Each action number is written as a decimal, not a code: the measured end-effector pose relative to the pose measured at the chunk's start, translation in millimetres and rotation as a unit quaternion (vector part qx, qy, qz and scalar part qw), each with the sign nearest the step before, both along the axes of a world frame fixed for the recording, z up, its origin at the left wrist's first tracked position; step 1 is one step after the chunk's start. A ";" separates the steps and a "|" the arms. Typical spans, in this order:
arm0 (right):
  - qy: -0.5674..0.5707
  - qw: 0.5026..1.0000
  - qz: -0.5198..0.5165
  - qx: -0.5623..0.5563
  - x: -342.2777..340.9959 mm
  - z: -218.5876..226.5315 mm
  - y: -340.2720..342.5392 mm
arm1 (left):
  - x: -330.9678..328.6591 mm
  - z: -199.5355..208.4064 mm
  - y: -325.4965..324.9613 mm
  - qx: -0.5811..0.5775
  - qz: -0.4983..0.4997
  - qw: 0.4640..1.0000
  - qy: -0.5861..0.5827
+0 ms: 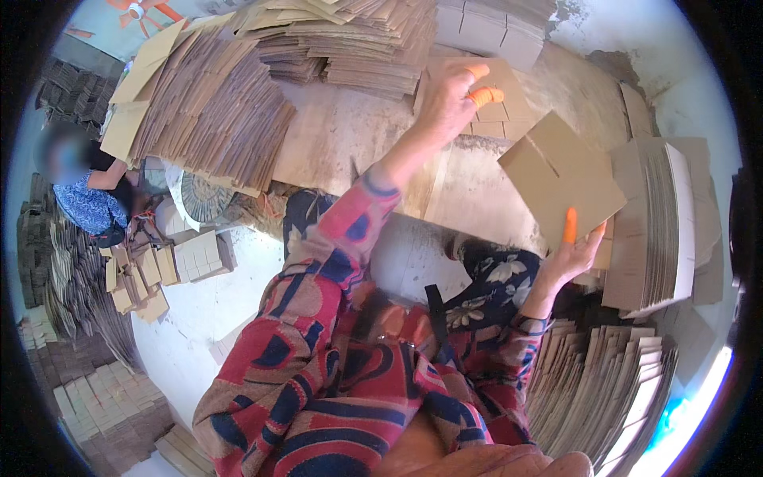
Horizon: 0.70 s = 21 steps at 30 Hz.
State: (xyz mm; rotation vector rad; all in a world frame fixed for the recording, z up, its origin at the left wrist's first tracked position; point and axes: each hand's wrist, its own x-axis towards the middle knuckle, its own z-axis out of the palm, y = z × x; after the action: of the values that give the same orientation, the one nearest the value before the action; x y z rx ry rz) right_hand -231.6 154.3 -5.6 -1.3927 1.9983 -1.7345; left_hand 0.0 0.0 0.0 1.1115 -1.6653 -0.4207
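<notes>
My left hand [451,99] is over a slotted cardboard piece [509,99] at the far side of the work table. Orange covers sit on its thumb and a finger, which are apart with nothing seen between them. In my right hand [574,258] is a flat brown cardboard sheet [564,175], held by its near corner. The orange-covered thumb lies on top of the sheet, and the other fingers are partly hidden at its edge. This sheet is tilted and hides part of the table to the right.
Tall piles of cardboard sheets [214,103] cover the table's left and back. More cardboard stands upright on the right [648,226] and lower right [596,381]. At the far left another person [91,191] sits by small cardboard pieces [139,274]. The wooden tabletop [334,131] lies before me.
</notes>
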 end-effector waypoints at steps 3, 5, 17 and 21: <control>-0.099 0.995 0.025 -0.006 7.6 -15.4 -0.7 | -7.6 -48.7 -41.5 -0.015 0.038 0.982 -0.187; -0.099 0.994 0.044 -0.019 -1.2 -19.2 -11.2 | -15.3 -70.2 -64.9 -0.017 0.044 0.966 -0.256; -0.213 0.975 0.067 0.002 -24.9 -35.1 -22.3 | -29.5 -107.2 -97.6 0.164 -0.117 0.850 -0.488; -0.210 0.975 0.063 0.031 -23.7 -28.8 -18.9 | -13.6 -124.3 -86.7 0.010 -0.144 0.922 -0.359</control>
State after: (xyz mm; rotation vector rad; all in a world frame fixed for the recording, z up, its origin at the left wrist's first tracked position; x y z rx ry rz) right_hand -255.4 135.3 -34.4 -1.0025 1.6823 -1.7192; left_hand -13.6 -86.7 -124.3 1.1073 -2.4943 -0.2154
